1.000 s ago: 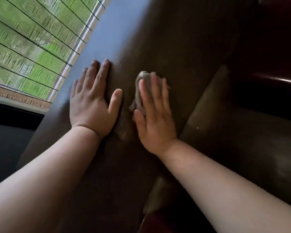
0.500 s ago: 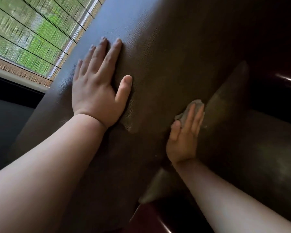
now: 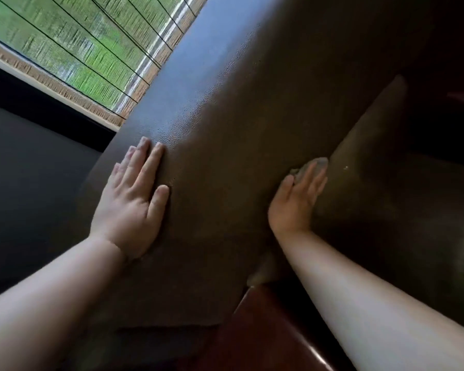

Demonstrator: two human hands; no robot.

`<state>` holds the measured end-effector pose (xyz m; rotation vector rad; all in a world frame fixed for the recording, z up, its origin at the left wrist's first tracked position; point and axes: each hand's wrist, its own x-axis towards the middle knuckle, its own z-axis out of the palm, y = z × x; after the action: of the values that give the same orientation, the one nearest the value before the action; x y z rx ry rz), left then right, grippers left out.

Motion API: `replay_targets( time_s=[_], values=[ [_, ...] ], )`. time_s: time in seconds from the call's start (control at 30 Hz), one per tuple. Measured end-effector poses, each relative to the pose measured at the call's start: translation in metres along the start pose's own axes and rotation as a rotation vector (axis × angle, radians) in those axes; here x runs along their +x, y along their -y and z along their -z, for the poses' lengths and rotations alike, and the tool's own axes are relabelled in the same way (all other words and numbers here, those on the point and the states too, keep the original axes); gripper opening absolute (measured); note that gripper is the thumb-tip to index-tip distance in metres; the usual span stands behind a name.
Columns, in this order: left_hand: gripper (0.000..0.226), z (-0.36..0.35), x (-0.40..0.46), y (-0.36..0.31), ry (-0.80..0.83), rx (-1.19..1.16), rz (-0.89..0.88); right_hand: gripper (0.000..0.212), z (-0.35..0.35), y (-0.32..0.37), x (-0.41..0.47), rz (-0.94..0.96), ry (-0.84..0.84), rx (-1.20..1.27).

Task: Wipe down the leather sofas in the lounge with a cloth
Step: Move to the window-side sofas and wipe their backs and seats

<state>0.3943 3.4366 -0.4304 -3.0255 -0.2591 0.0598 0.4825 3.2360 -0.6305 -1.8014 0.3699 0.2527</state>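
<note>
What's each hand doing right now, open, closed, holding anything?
Left hand: open, flat on the sofa back, holding nothing.
Right hand: open, straight fingers pressing the cloth against the sofa.

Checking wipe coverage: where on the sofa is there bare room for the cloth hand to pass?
Bare leather lies between the left hand and right hand, and on up the sofa back above both. It is tight at the crease, where the right hand presses the cloth against the cushion.

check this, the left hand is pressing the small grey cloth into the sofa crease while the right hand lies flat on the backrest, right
Swapped: the head view shows the right hand pressing the small grey cloth into the crease of the dark brown leather sofa, while the left hand lies flat on the backrest.
</note>
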Motion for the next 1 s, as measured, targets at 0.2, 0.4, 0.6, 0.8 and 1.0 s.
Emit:
replay_targets(
  time_s=[0.2, 0.4, 0.6, 0.8, 1.0],
  values=[
    [0.070, -0.029, 0.004, 0.008, -0.255, 0.008, -0.066, 0.061, -0.047, 0.049, -0.069, 0.965, -0.003, -0.034],
    [0.070, -0.031, 0.003, 0.003, -0.297, -0.004, -0.058, 0.061, -0.020, -0.007, -0.047, 0.057, -0.019, -0.021],
    [0.070, -0.031, 0.005, 0.006, -0.317, -0.018, -0.072, 0.060, -0.062, 0.070, -0.085, 0.936, -0.080, -0.034],
    [0.070, -0.033, 0.002, 0.008, -0.344, -0.015, -0.076, 0.060, -0.032, -0.027, -0.063, 0.181, -0.047, -0.021],
    [0.071, -0.032, 0.000, 0.006, -0.348, -0.035, -0.078, 0.068, -0.087, 0.017, -0.144, 0.640, -0.039, 0.041]
  ],
)
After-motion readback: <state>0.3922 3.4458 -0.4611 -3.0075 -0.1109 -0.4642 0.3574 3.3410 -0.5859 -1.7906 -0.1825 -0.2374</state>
